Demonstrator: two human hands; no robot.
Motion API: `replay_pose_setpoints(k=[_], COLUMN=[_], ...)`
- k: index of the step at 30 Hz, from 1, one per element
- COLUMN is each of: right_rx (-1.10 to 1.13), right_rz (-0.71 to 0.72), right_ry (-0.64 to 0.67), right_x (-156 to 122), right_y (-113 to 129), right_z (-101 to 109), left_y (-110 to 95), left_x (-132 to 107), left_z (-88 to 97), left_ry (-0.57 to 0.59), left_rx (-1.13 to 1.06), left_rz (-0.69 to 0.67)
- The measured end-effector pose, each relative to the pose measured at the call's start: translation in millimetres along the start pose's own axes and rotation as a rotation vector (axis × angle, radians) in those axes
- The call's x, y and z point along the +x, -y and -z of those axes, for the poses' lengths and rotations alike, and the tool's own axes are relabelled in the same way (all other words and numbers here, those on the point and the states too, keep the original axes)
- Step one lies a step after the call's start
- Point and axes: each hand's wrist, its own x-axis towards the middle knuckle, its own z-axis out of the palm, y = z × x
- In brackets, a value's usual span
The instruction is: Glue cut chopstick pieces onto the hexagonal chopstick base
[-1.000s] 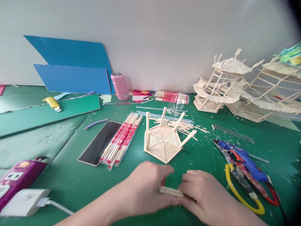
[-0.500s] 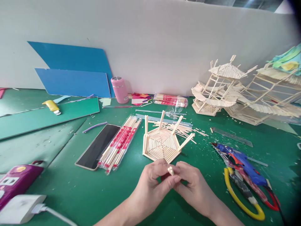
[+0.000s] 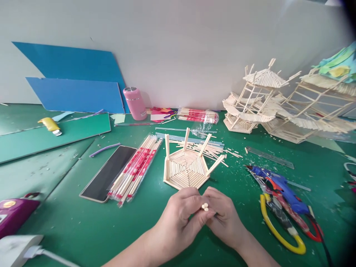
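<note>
My left hand (image 3: 179,213) and my right hand (image 3: 226,218) meet low in the middle of the view. Pinched between their fingers is a small bundle of wooden sticks (image 3: 205,207), its pale ends facing me; the rest of its length is hidden by the hands. Just beyond my fingertips a hexagonal stick base (image 3: 187,168) lies on the green table, with stick posts (image 3: 185,140) rising from its corners. Loose sticks (image 3: 213,149) are scattered behind it.
Left lie packaged sticks (image 3: 136,168), a phone (image 3: 108,174) and a power strip (image 3: 16,215). A glue gun (image 3: 283,187) and yellow-and-red handled cutters (image 3: 278,233) are at right. A pink bottle (image 3: 135,104), blue boards (image 3: 75,94) and a stick pagoda (image 3: 250,107) stand behind.
The view has shifted slightly, so the tabletop things appear further left. Both hands still grip the stick bundle, whose ends now face me more squarely.
</note>
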Motion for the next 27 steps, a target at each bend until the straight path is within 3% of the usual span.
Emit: replay_pose_setpoints(k=[9,14,17,22,24,26,27], right_rx=[0.01,0.133,0.134,-0.257,-0.314,-0.247,-0.176], right_rz=[-0.021,-0.129,-0.121,0.138,0.188,0.118,0.044], right_ry=[-0.016,0.017,-0.039,-0.125,-0.143,-0.227,-0.333], right_x=[-0.4,-1.2,-0.1,-1.5,-3.2,-3.7,-3.5], right_y=[-4.2,3.2,6.5,6.6,6.3,4.8,3.2], right_z=[-0.7,3.3,3.8,-3.5,-7.5,-6.7,-2.3], left_y=[5.4,12.9,16.6,22.9,26.7,31.1,33.3], left_x=[7.0,10.2,8.1,4.1,2.4,0.3,-0.7], left_z=[0.7,10.6,11.2,5.8,5.1,4.9,4.7], left_ry=[0.031,0.001,0.062,0.172,0.194,0.212,0.211], left_rx=[-0.017,-0.111,-0.176,-0.378,-0.473,-0.559,-0.591], left_rz=[0.031,0.077,0.13,0.235,0.305,0.376,0.407])
